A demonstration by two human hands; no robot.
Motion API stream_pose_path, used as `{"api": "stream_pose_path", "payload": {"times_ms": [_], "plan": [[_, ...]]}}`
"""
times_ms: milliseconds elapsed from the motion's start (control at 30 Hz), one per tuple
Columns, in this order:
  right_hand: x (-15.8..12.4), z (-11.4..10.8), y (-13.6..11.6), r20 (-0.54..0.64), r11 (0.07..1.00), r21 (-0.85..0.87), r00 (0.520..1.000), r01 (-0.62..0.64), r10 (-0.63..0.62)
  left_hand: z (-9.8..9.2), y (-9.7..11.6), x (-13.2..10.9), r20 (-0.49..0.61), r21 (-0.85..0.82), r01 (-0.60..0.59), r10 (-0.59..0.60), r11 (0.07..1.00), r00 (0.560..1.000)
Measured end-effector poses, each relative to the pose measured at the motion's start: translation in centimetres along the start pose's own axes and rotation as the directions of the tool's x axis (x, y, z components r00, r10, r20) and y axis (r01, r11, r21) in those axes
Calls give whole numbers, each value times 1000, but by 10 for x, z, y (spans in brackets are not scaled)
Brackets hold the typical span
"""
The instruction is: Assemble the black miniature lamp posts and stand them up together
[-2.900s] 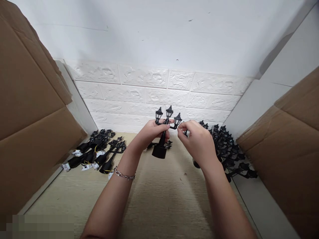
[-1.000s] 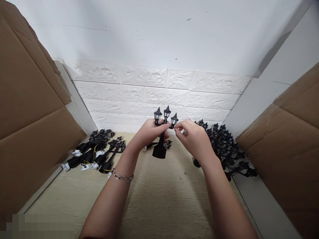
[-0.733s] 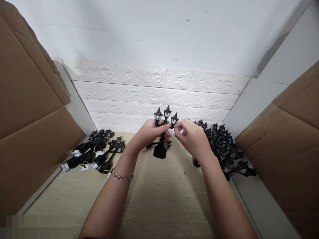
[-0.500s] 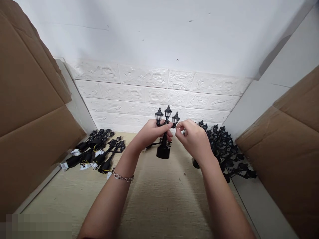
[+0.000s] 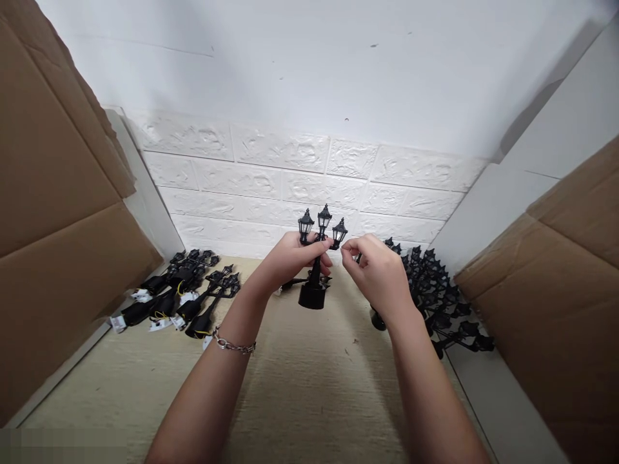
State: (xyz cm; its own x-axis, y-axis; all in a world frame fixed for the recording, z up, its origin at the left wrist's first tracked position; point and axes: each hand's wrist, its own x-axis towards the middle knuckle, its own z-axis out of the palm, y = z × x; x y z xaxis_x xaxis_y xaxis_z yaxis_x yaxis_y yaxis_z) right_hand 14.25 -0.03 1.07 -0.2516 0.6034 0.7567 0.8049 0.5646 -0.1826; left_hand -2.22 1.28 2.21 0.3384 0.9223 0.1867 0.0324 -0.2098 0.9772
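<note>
My left hand (image 5: 289, 256) is closed around the stem of a small black model street lamp (image 5: 314, 283) with three lantern heads and a round base, held upright above the table. My right hand (image 5: 374, 270) pinches with thumb and forefinger right beside the lamp's right lantern head; what sits between the fingertips is too small to make out. A thin chain bracelet (image 5: 231, 345) circles my left wrist.
A heap of black lamps with yellow wires and white connectors (image 5: 178, 299) lies at the left. Another heap of black lamps (image 5: 442, 303) lies at the right by the wall. Cardboard sheets (image 5: 58, 212) (image 5: 556, 303) stand on both sides. The beige table top (image 5: 309, 380) runs to a white brick-pattern wall (image 5: 271, 187).
The hands and lamp have stayed nearly in place; the lamp tilted slightly and my right fingertips shifted a little around the right lantern head. The view itself drifted slightly.
</note>
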Motion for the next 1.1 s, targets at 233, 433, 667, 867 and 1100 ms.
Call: {"api": "stream_pose_path", "payload": {"times_ms": [233, 433, 667, 867, 1100], "plan": [[0, 3, 0, -3, 1000, -15, 1000, 3, -3, 0, 1, 1, 17, 37, -23, 23, 999, 1000], [0, 3, -2, 17, 999, -43, 1000, -13, 14, 5, 1, 1, -11, 3, 10, -10, 1000, 1000], [0, 0, 1, 13, 997, -72, 1000, -22, 23, 12, -5, 2, -56, -46, 42, -45, 998, 997], [0, -1, -1, 5, 998, -69, 1000, -14, 14, 10, -2, 2, -41, -90, 81, -85, 993, 996], [0, -3, -2, -19, 996, -84, 1000, -11, 10, 10, 1, 1, -17, -146, 66, -69, 987, 997]]}}
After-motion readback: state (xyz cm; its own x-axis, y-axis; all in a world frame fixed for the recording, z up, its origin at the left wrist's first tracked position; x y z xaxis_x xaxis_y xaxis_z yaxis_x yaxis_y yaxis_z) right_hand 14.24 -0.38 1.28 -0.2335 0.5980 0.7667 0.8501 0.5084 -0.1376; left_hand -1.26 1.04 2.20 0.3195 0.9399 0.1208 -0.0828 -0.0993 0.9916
